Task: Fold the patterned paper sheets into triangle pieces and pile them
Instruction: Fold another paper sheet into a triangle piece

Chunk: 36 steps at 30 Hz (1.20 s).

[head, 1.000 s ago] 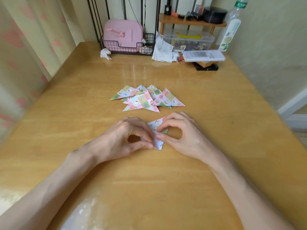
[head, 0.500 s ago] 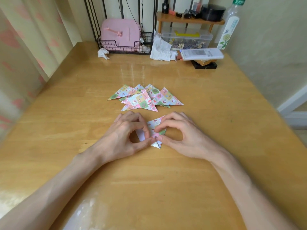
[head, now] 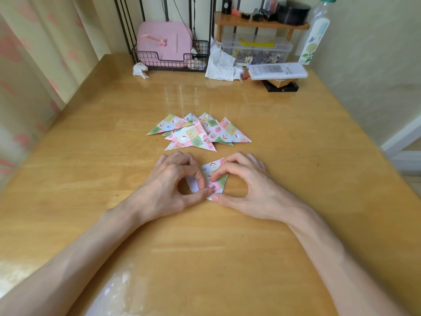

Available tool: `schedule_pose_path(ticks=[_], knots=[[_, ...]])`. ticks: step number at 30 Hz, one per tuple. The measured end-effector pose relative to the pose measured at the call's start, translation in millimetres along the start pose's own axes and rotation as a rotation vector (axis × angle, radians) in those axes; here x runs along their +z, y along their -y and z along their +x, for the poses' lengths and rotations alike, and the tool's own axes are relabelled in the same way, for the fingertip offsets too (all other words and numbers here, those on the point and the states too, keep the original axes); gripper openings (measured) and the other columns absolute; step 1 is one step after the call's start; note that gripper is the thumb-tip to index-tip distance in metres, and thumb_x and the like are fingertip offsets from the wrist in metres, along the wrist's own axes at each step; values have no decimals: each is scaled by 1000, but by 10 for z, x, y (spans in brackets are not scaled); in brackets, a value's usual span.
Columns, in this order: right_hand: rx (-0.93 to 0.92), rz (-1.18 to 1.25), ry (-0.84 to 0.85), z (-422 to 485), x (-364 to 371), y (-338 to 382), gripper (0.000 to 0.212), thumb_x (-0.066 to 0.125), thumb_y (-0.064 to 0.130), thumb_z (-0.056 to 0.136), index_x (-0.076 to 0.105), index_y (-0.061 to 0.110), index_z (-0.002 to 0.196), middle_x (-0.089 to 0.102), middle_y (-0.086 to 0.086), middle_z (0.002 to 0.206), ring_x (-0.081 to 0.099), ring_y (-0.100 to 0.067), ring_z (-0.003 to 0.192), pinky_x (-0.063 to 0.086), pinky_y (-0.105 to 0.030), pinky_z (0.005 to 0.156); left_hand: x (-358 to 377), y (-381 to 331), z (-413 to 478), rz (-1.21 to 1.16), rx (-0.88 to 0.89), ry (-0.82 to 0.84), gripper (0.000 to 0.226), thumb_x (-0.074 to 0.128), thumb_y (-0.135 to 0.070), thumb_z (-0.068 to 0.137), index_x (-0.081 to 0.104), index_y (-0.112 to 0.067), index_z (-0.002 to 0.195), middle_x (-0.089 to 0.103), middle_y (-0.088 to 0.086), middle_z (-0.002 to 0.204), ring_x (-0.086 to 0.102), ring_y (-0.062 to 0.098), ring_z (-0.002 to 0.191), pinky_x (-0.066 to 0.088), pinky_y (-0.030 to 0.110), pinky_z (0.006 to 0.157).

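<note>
— Anything changed?
— Barely. The left grip point(head: 168, 185) and right grip point(head: 248, 188) still pinch the patterned sheet point(head: 215, 175) against the table point(head: 296, 224); more white underside shows now.
— Beyond them?
— The triangle pile point(head: 198, 133) lies just behind the knuckles, unmoved.

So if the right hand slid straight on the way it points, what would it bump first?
Probably the left hand. The right hand points up-left across the paper it pinches, and their fingertips nearly meet there. The pile lies beyond.
</note>
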State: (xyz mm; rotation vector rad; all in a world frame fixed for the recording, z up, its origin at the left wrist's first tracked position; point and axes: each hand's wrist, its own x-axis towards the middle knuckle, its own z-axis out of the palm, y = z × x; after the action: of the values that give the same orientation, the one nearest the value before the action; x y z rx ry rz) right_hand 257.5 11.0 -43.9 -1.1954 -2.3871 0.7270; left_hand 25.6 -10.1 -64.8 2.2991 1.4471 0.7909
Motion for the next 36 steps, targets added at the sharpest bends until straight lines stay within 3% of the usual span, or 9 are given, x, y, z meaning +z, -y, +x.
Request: schedule_pose_path(ticks=[7, 12, 18, 27, 36], knots=[[11, 1, 13, -2, 13, -6, 30, 78, 47, 83, 67, 41, 111, 48, 20, 123, 36, -3, 133, 27, -40, 113, -59, -1, 8, -13, -81, 37, 30, 63, -73, 80, 68, -43, 79, 53, -19, 99, 48, 6, 110, 25, 21, 90], [21, -12, 27, -2, 6, -3, 30, 78, 46, 84, 66, 41, 111, 46, 21, 123, 36, -4, 131, 27, -41, 112, -159, 28, -3, -61, -77, 139, 21, 64, -63, 82, 70, -44, 85, 52, -17, 105, 46, 8, 117, 23, 25, 97], [19, -18, 32, -6, 4, 4, 30, 77, 47, 85, 65, 41, 112, 46, 22, 124, 36, -4, 131, 27, -41, 112, -157, -23, -4, -60, -113, 123, 22, 67, -66, 77, 70, -45, 83, 53, -14, 106, 46, 10, 117, 26, 30, 97], [8, -39, 40, -2, -6, 6, 29, 75, 49, 86, 64, 41, 112, 46, 22, 123, 37, -5, 130, 28, -42, 112, -159, -30, 8, -55, -134, 120, 18, 76, -60, 77, 71, -44, 82, 53, -16, 104, 46, 7, 116, 25, 24, 94], [9, -20, -9, 15, 24, 8, 26, 74, 54, 86, 67, 41, 107, 49, 22, 120, 39, -4, 126, 29, -38, 109, -156, -35, 32, -67, -158, 128, 26, 70, -69, 72, 71, -45, 81, 53, -15, 104, 46, 6, 116, 25, 29, 95]])
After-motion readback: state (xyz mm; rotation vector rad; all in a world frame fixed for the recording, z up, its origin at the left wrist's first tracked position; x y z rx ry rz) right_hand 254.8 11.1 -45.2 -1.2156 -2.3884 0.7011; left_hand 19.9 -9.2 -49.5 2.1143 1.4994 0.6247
